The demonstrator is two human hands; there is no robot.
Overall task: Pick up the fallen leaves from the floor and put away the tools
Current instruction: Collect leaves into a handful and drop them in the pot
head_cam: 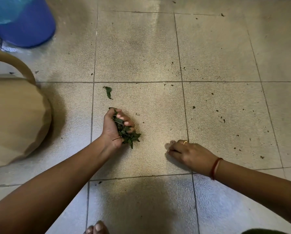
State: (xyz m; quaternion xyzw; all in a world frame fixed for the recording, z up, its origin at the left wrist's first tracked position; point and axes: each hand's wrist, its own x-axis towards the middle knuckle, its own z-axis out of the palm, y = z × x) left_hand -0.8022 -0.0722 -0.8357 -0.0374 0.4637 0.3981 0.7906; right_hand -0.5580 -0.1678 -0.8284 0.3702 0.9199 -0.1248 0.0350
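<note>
Leaves (127, 135) fill the left hand (113, 127), a dark green bunch gripped just above the tiled floor (149, 48). The fingers curl tight round it and a few tips spill out below the palm. The right hand (190, 153) is down on the same tile, well apart, knuckles up, fingertips bent onto the floor; whether it pinches anything, I cannot tell. One loose leaf (108, 92) lies just beyond the left hand. Small dark crumbs (222, 119) dot the tiles to the right. A blue bucket (28, 26) stands at the far left corner, with a beige rounded object (14, 115) nearer on the left.
</note>
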